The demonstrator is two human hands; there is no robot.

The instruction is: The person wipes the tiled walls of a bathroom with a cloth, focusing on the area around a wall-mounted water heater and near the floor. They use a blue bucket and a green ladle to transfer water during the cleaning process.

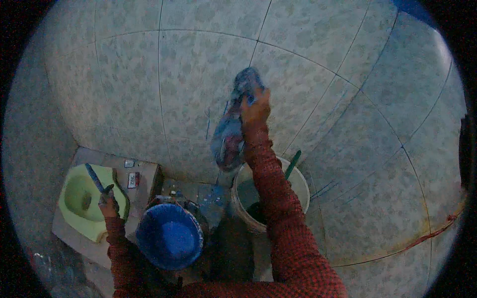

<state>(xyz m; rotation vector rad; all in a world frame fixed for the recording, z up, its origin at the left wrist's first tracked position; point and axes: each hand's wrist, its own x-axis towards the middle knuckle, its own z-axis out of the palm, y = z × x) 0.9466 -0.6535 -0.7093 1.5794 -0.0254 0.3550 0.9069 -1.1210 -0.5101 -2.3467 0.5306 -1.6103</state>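
My right hand (256, 108) is closed on a crumpled blue-grey rag (230, 130), held up against the pale patterned wall tiles (198, 74). The rag's lower part hangs down beside my wrist and looks slightly blurred. On the left, my left hand (108, 204) grips a slim, flat, blue-grey stick-like tool (93, 175). That tool points up and away, over the light green squat toilet (79, 191); its exact kind cannot be made out. Below my right forearm stands a white bucket (238, 203), partly covered by the sleeve, with a green handle (293, 165) leaning out of it.
A blue basin (171, 236) stands between my arms, in front of a blue-spotted patch of floor (211, 193). Small packets (133, 180) lie on the raised platform (144, 166) around the toilet. A reddish strand (442, 227) runs along the wall's lower right edge.
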